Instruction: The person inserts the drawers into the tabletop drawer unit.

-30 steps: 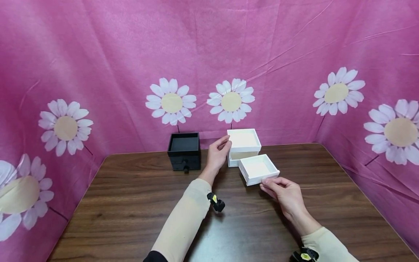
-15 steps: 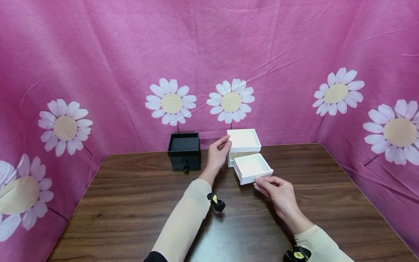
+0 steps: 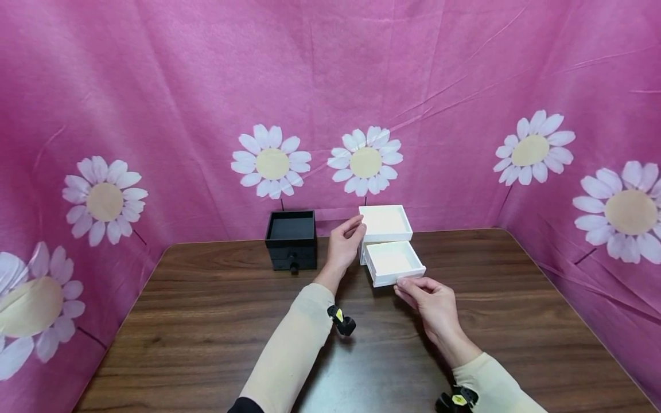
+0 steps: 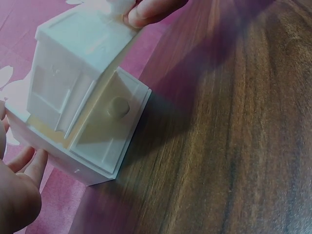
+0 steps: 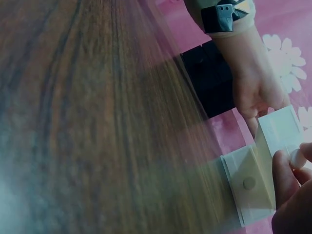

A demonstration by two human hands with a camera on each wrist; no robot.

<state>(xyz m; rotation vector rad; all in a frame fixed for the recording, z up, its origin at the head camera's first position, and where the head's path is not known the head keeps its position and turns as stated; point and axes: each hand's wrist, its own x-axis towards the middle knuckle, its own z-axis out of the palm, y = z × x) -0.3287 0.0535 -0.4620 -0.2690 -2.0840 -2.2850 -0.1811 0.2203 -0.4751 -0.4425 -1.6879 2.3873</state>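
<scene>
A small white two-drawer cabinet (image 3: 384,222) with a shallow tray-like top stands at the back of the table. My left hand (image 3: 343,246) is at its left side, fingertips (image 4: 35,168) against the side wall in the left wrist view. My right hand (image 3: 434,307) pinches the round knob (image 5: 296,159) of a white drawer (image 3: 395,261), thumb and fingers on it. This drawer is empty, raised and slightly turned, its rear end at the cabinet's upper opening. Below it, the lower drawer front (image 4: 97,146) with its own knob (image 4: 118,107) sits closed in the cabinet.
Left of my left hand stands a similar black cabinet (image 3: 291,241), its top tray empty and a knob on its front. Both cabinets are on a brown wood-grain table (image 3: 217,321). A pink cloth with daisies (image 3: 186,115) hangs around the back and sides.
My right hand has carried the white drawer left and away from me, from in front of the cabinet's right part to its opening. My left hand has stayed at the cabinet.
</scene>
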